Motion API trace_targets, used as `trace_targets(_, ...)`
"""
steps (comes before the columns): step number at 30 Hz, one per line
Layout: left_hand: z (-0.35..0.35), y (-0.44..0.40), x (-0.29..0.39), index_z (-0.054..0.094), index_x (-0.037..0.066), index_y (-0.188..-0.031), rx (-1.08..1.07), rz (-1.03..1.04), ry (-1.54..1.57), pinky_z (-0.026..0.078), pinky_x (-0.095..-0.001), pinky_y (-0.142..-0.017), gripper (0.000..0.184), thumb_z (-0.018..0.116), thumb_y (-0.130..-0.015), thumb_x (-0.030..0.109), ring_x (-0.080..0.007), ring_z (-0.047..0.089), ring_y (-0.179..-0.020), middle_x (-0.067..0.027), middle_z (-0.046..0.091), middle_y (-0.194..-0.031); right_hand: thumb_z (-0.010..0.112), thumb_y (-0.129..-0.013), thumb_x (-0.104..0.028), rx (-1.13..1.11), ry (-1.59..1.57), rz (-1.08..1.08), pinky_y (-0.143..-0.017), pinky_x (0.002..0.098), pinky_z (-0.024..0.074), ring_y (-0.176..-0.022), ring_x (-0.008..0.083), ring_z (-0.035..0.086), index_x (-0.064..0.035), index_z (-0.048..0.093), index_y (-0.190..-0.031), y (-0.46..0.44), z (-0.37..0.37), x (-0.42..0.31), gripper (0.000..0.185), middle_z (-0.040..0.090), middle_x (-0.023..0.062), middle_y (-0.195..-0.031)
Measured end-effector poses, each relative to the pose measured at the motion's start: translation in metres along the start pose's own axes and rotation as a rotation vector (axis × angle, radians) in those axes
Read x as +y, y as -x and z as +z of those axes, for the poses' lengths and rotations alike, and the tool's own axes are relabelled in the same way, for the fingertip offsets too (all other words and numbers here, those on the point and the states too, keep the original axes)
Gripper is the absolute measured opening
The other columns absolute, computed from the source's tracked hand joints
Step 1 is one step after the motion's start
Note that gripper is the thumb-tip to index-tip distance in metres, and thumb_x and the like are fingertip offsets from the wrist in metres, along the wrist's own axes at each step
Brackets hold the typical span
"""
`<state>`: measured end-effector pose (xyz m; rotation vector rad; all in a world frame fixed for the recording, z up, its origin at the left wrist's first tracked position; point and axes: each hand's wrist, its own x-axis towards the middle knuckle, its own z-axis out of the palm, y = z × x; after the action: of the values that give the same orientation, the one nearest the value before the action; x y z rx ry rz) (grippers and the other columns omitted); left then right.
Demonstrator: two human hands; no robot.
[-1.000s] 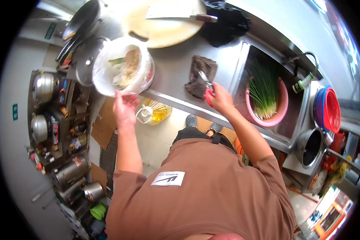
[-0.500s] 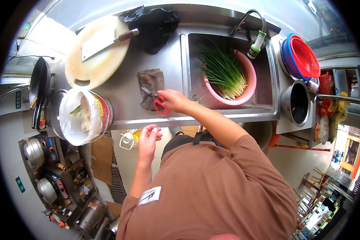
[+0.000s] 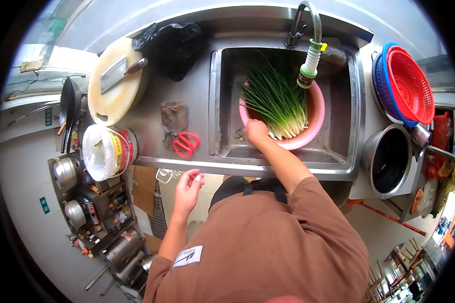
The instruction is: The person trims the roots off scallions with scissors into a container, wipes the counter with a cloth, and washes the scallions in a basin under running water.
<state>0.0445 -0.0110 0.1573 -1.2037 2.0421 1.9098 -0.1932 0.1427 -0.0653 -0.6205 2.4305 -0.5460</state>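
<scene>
Long green scallions point(image 3: 278, 101) lie in a pink basin point(image 3: 316, 113) inside the sink, their white root ends toward me. My right hand point(image 3: 257, 132) is at the basin's near left rim, its fingers closed on the edge beside the scallions; the fingertips are partly hidden. Over the floor in front of the counter, my left hand point(image 3: 188, 191) hovers with loosely bent fingers and nothing visible in it. Red-handled scissors point(image 3: 186, 145) rest on the counter, lapping onto a brown cloth point(image 3: 174, 118).
A curved faucet point(image 3: 311, 65) hangs over the basin within the steel sink point(image 3: 356, 101). To the left are a white bucket point(image 3: 98, 151), a round cutting board point(image 3: 103, 106) with a cleaver point(image 3: 117, 74), and a black plastic bag point(image 3: 174, 50). Colanders point(image 3: 409, 83) and a steel pot point(image 3: 388, 161) stand right.
My right hand has let go of the red scissors on the counter and moved right to the basin's rim. The view has shifted, while my left hand stays much the same.
</scene>
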Motion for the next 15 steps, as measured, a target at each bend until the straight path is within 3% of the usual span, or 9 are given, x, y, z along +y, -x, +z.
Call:
trace_targets(4, 0.026, 0.017, 0.004, 0.055, -0.001, -0.122, 0.035, -0.048, -0.068, 0.05, -0.0266, -0.08, 0.028, 0.056, -0.098, 0.013, -0.0123, 0.061, -0.089, -0.0077, 0.063, -0.107, 0.066, -0.082, -0.019, 0.071, -0.165, -0.151, -0.083, 0.0464, 0.0526, -0.094, 0.0389, 0.066, -0.0033, 0.07, -0.099, -0.02, -0.008, -0.017, 0.023, 0.069, 0.0205, -0.1)
trace_targets(6, 0.035, 0.022, 0.003, 0.055, -0.001, -0.123, 0.048, -0.048, -0.12, 0.05, -0.026, -0.08, 0.029, 0.057, -0.097, 0.012, -0.0121, 0.061, -0.089, -0.0082, 0.064, -0.108, 0.064, -0.083, -0.023, 0.005, -0.378, -0.327, -0.083, 0.0468, 0.051, -0.092, 0.0401, 0.065, -0.0055, 0.07, -0.102, -0.021, -0.022, -0.015, 0.026, 0.068, 0.0204, -0.1)
trace_targets(8, 0.045, 0.026, 0.002, 0.056, -0.002, -0.122, 0.077, -0.041, -0.104, 0.05, -0.0257, -0.08, 0.029, 0.058, -0.097, 0.012, -0.0114, 0.061, -0.089, -0.0077, 0.064, -0.106, 0.06, -0.086, -0.027, -0.164, -0.404, -0.358, -0.081, 0.0466, 0.0507, -0.09, 0.0378, 0.065, -0.0068, 0.069, -0.104, -0.011, -0.068, 0.008, 0.029, 0.068, 0.0194, -0.099)
trace_targets(11, 0.055, 0.026, -0.006, 0.058, -0.003, -0.12, 0.117, -0.009, -0.094, 0.05, -0.0256, -0.08, 0.028, 0.059, -0.096, 0.012, -0.0109, 0.061, -0.089, -0.0074, 0.065, -0.104, 0.058, -0.088, -0.028, 0.307, -0.572, -0.036, -0.079, 0.0442, 0.0507, -0.088, 0.0356, 0.065, -0.0068, 0.068, -0.089, -0.001, -0.147, 0.067, 0.023, 0.069, 0.0166, -0.087)
trace_targets(13, 0.061, 0.028, -0.013, 0.058, -0.003, -0.119, 0.133, 0.0, -0.1, 0.05, -0.0258, -0.081, 0.028, 0.059, -0.096, 0.012, -0.0111, 0.061, -0.089, -0.0076, 0.065, -0.104, 0.059, -0.088, -0.022, 0.596, -0.506, -0.006, -0.084, 0.0424, 0.0481, -0.098, 0.0344, 0.061, -0.0073, 0.066, -0.097, -0.018, -0.213, 0.094, 0.019, 0.066, 0.0158, -0.097)
trace_targets(15, 0.069, 0.025, -0.015, 0.057, -0.003, -0.12, 0.095, -0.006, -0.171, 0.051, -0.0279, -0.084, 0.028, 0.058, -0.096, 0.011, -0.0133, 0.061, -0.092, -0.0084, 0.064, -0.107, 0.058, -0.088, -0.018, 0.843, -0.169, -0.193, -0.087, 0.0439, 0.048, -0.102, 0.0369, 0.059, -0.0071, 0.063, -0.108, -0.075, -0.256, 0.13, 0.024, 0.06, 0.0168, -0.112)
